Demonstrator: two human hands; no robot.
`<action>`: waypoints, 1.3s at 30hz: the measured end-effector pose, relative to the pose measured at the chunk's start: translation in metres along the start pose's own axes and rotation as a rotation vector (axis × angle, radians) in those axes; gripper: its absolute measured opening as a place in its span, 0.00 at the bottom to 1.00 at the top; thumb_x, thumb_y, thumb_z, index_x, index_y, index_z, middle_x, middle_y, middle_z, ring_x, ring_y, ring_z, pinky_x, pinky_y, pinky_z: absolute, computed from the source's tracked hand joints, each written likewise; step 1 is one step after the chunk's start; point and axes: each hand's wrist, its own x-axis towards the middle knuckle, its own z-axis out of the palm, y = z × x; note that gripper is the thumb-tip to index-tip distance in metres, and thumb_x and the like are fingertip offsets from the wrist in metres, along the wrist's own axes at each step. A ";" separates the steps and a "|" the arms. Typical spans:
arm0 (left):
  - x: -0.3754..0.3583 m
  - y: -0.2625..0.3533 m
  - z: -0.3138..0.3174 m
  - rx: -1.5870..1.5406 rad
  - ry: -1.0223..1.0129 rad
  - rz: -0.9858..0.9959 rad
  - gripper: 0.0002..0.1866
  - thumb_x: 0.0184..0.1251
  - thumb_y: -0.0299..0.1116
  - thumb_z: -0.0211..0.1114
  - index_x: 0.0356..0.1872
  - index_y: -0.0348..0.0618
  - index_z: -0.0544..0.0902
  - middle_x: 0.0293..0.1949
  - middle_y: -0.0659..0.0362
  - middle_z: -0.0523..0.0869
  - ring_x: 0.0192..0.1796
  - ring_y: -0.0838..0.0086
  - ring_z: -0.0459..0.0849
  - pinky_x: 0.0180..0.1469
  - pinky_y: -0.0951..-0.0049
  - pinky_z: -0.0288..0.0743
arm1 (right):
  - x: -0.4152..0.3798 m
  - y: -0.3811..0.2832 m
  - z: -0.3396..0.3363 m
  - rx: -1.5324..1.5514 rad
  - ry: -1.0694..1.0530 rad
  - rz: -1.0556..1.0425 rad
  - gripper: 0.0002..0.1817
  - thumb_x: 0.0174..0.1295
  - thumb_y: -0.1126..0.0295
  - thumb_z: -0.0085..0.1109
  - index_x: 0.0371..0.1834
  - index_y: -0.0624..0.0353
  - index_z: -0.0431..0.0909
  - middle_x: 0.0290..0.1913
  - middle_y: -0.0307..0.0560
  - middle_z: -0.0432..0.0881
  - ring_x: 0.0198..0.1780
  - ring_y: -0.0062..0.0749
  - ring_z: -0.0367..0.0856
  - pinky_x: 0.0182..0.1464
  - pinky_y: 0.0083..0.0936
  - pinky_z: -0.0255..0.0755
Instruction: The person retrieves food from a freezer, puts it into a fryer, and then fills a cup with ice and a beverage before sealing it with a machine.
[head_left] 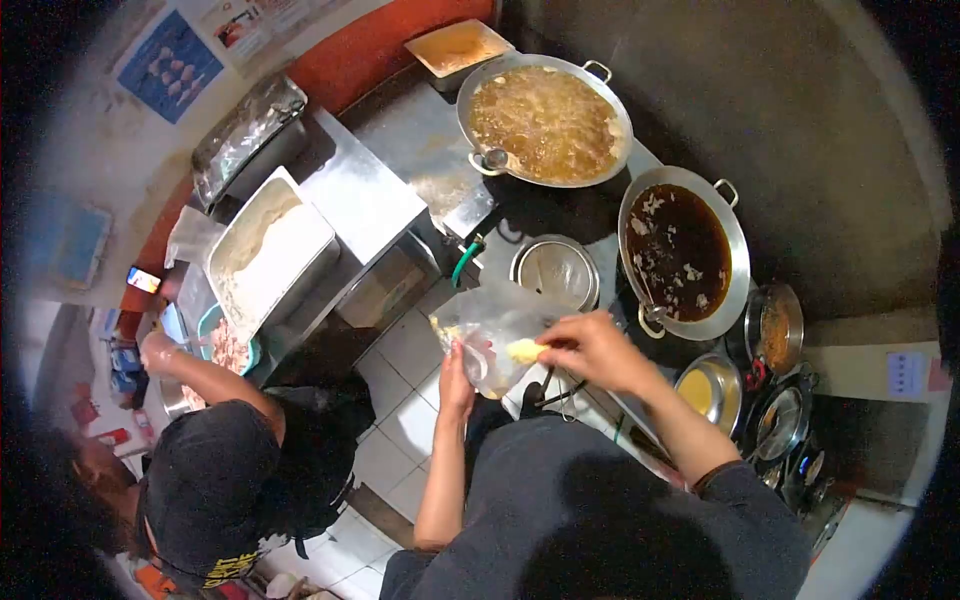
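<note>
My left hand (457,385) grips the lower left edge of a clear plastic bag (508,310), thumb pointing up along it. Small yellowish bits show inside the bag at its left side. Between the thumb and fingers of my right hand (592,350) is a soft-looking pale yellow lump (525,351), which overlaps the bag in this view. The bag is held up in front of my body. Just beyond it stands a round metal pot with a mesh-like top (556,272).
A wide pan of bubbling oil (545,120) and another of dark oil with floating bits (680,255) stand ahead and right. A bowl of yellow liquid (708,390) is near my right arm. At left, a co-worker (225,460) reaches toward a teal bowl (250,352); a flour tray (275,250) stands beyond.
</note>
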 end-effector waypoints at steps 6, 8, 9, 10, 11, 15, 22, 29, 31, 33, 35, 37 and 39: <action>0.006 0.009 -0.046 -0.072 0.142 0.032 0.29 0.76 0.54 0.43 0.61 0.38 0.71 0.47 0.51 0.83 0.42 0.68 0.82 0.46 0.67 0.76 | 0.073 0.062 -0.071 -0.207 0.344 0.140 0.10 0.53 0.68 0.68 0.35 0.64 0.85 0.33 0.52 0.86 0.33 0.34 0.86 0.39 0.28 0.77; 0.001 0.013 -0.059 -0.094 0.128 0.030 0.29 0.76 0.54 0.43 0.62 0.39 0.70 0.48 0.51 0.83 0.43 0.69 0.82 0.46 0.67 0.75 | 0.113 0.109 -0.081 -0.251 0.445 0.267 0.11 0.50 0.68 0.71 0.32 0.64 0.85 0.32 0.56 0.86 0.34 0.39 0.86 0.39 0.33 0.77; -0.002 0.014 -0.066 -0.092 0.130 0.035 0.29 0.76 0.54 0.43 0.62 0.39 0.70 0.48 0.51 0.82 0.43 0.69 0.82 0.47 0.67 0.75 | 0.132 0.142 -0.085 -0.346 0.501 0.204 0.12 0.48 0.68 0.72 0.32 0.65 0.85 0.31 0.59 0.85 0.34 0.45 0.86 0.40 0.35 0.77; -0.004 0.015 -0.071 -0.087 0.132 0.039 0.29 0.76 0.54 0.43 0.63 0.40 0.70 0.48 0.51 0.82 0.44 0.69 0.81 0.47 0.67 0.75 | 0.149 0.152 -0.088 -0.433 0.499 0.247 0.11 0.50 0.70 0.70 0.32 0.67 0.84 0.29 0.58 0.84 0.31 0.44 0.85 0.37 0.34 0.75; -0.007 0.017 -0.075 -0.077 0.127 0.041 0.29 0.76 0.54 0.43 0.63 0.40 0.70 0.48 0.51 0.82 0.44 0.69 0.81 0.47 0.67 0.75 | 0.165 0.159 -0.090 -0.481 0.515 0.277 0.12 0.49 0.69 0.71 0.30 0.68 0.83 0.29 0.61 0.83 0.34 0.51 0.84 0.37 0.38 0.74; -0.020 0.030 -0.083 -0.040 0.089 0.010 0.29 0.75 0.54 0.44 0.63 0.41 0.70 0.48 0.52 0.82 0.45 0.69 0.81 0.48 0.66 0.75 | 0.223 0.228 -0.077 -0.597 0.748 0.219 0.12 0.50 0.69 0.69 0.32 0.67 0.82 0.30 0.63 0.82 0.37 0.56 0.83 0.39 0.42 0.74; -0.053 0.053 -0.058 0.059 -0.098 0.029 0.26 0.77 0.49 0.43 0.59 0.35 0.70 0.47 0.46 0.83 0.45 0.65 0.83 0.48 0.64 0.77 | 0.085 0.053 -0.085 -0.265 0.986 0.060 0.09 0.57 0.73 0.58 0.38 0.66 0.81 0.34 0.62 0.83 0.37 0.54 0.83 0.39 0.41 0.76; -0.111 0.025 0.055 0.200 -0.745 -0.186 0.27 0.70 0.39 0.54 0.66 0.40 0.62 0.57 0.44 0.77 0.56 0.53 0.79 0.57 0.51 0.74 | -0.278 -0.046 0.030 0.426 0.949 0.461 0.13 0.64 0.72 0.57 0.49 0.64 0.79 0.34 0.44 0.85 0.31 0.22 0.81 0.38 0.20 0.75; -0.135 -0.023 0.084 0.217 -0.885 -0.338 0.29 0.69 0.35 0.57 0.68 0.43 0.60 0.59 0.45 0.75 0.58 0.53 0.78 0.60 0.50 0.72 | -0.372 -0.029 0.090 0.335 0.775 0.687 0.20 0.60 0.67 0.63 0.55 0.61 0.77 0.44 0.47 0.84 0.42 0.28 0.82 0.46 0.27 0.76; -0.178 -0.088 0.104 0.277 -0.974 -0.395 0.29 0.68 0.33 0.58 0.68 0.45 0.60 0.59 0.47 0.75 0.60 0.54 0.76 0.62 0.52 0.70 | -0.446 -0.037 0.163 0.340 0.815 0.587 0.35 0.54 0.67 0.71 0.65 0.61 0.67 0.55 0.51 0.79 0.53 0.29 0.78 0.51 0.28 0.74; -0.260 -0.137 0.134 0.241 -1.006 -0.598 0.35 0.64 0.24 0.62 0.71 0.49 0.57 0.56 0.54 0.77 0.55 0.67 0.78 0.53 0.67 0.75 | -0.492 -0.060 0.226 0.564 1.024 0.499 0.63 0.45 0.65 0.78 0.78 0.47 0.36 0.72 0.53 0.57 0.64 0.40 0.68 0.60 0.36 0.69; -0.326 -0.197 0.138 0.367 -1.168 -0.675 0.33 0.65 0.24 0.62 0.69 0.46 0.59 0.57 0.53 0.76 0.55 0.68 0.78 0.53 0.67 0.75 | -0.527 -0.067 0.287 0.555 1.429 0.281 0.66 0.47 0.69 0.77 0.77 0.46 0.28 0.72 0.60 0.53 0.65 0.40 0.67 0.61 0.38 0.69; -0.391 -0.249 0.138 0.763 -1.221 -0.740 0.31 0.64 0.23 0.62 0.68 0.41 0.60 0.59 0.52 0.75 0.57 0.64 0.77 0.58 0.64 0.74 | -0.572 -0.080 0.336 0.007 1.728 0.637 0.56 0.55 0.73 0.70 0.77 0.50 0.32 0.69 0.60 0.58 0.63 0.39 0.70 0.60 0.35 0.72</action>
